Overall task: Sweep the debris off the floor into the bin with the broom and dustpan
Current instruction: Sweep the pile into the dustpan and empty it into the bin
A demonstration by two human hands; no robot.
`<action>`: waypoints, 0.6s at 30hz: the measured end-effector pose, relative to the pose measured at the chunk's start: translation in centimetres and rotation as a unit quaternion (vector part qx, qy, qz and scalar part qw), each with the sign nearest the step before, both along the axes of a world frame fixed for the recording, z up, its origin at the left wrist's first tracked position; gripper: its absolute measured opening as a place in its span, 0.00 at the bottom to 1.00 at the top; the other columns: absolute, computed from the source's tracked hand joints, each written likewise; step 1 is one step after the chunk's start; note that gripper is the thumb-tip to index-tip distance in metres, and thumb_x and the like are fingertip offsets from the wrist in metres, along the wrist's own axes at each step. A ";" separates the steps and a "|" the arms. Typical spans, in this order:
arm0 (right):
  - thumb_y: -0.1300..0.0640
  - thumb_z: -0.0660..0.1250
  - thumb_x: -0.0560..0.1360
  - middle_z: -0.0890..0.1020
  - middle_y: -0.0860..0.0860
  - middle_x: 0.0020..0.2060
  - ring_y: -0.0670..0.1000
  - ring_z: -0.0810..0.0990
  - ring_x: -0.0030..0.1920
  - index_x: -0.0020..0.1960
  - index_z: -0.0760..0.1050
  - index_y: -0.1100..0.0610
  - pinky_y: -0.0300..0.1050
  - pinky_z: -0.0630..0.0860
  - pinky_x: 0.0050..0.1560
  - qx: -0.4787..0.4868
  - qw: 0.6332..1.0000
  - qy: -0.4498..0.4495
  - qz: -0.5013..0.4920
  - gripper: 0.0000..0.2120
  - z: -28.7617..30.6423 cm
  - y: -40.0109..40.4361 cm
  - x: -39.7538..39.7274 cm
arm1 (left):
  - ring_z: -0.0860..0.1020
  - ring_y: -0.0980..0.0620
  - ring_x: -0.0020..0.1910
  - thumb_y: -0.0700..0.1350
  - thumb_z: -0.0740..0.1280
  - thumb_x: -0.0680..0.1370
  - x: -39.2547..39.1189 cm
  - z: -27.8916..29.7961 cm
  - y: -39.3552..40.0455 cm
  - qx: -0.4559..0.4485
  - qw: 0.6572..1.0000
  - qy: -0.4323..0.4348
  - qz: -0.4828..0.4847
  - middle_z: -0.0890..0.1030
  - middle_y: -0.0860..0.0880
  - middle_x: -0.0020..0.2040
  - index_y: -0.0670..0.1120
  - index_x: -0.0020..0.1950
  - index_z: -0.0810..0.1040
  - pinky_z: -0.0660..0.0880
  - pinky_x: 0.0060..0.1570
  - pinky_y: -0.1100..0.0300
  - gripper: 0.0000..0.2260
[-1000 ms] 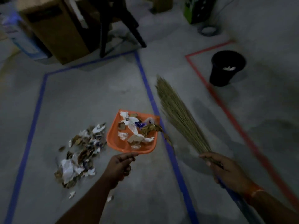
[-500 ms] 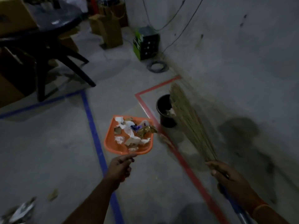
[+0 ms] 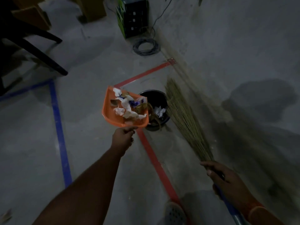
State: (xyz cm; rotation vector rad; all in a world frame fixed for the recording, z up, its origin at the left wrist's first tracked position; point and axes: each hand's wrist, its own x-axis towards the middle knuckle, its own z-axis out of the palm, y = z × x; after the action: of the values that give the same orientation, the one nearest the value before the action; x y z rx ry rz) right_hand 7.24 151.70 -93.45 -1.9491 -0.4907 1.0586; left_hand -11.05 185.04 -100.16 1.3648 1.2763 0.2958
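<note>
The debris, scraps of white paper, brown leaves and a purple bit, lies heaped in the orange dustpan, which is held in the air at the left rim of the black bin. The pan's open lip points right, toward the bin, and a few leaves already hang over that edge above the opening. Some white paper sits inside the bin. The left hand grips the pan's handle from below. The right hand is closed round the broom where the bristles meet the blue handle, with the bristle head lying along the bin's right side.

The step in hand looks like tipping. To do it well, bring the lip fully over the opening before raising the handle, then tilt slowly so the light paper slides rather than flutters past the rim. The broom could brush stuck scraps out. The light is dim, so whether the lip touches the rim is hard to say.

Red tape and blue tape mark the floor.
</note>
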 end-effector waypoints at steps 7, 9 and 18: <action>0.60 0.64 0.80 0.80 0.61 0.35 0.53 0.71 0.24 0.57 0.81 0.46 0.42 0.68 0.25 -0.003 1.000 0.015 0.021 0.12 -3.3 1.3 6.7 | 0.84 0.44 0.41 0.35 0.63 0.74 8.3 -2.0 1.3 0.071 0.979 0.172 -0.083 0.86 0.45 0.43 0.51 0.53 0.87 0.81 0.39 0.54 0.18; 0.61 0.65 0.80 0.81 0.60 0.36 0.53 0.71 0.24 0.57 0.81 0.46 0.42 0.68 0.25 0.001 1.000 0.021 0.023 0.13 -3.8 1.5 7.6 | 0.85 0.43 0.45 0.35 0.62 0.73 9.8 -1.8 1.0 0.104 0.964 0.208 -0.126 0.87 0.45 0.47 0.52 0.53 0.87 0.83 0.46 0.50 0.19; 0.66 0.64 0.79 0.76 0.51 0.24 0.52 0.71 0.22 0.56 0.82 0.47 0.39 0.68 0.23 -0.003 0.999 0.005 0.032 0.16 -4.7 1.9 9.4 | 0.83 0.39 0.48 0.47 0.67 0.79 13.7 -0.9 2.3 0.131 0.938 0.268 -0.175 0.85 0.42 0.49 0.44 0.54 0.85 0.81 0.49 0.48 0.11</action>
State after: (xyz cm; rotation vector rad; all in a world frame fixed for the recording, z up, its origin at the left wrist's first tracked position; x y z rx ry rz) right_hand 16.63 153.62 -98.19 -1.9433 -0.5481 1.1094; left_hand 2.66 187.37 -101.01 1.9591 1.4288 -0.1789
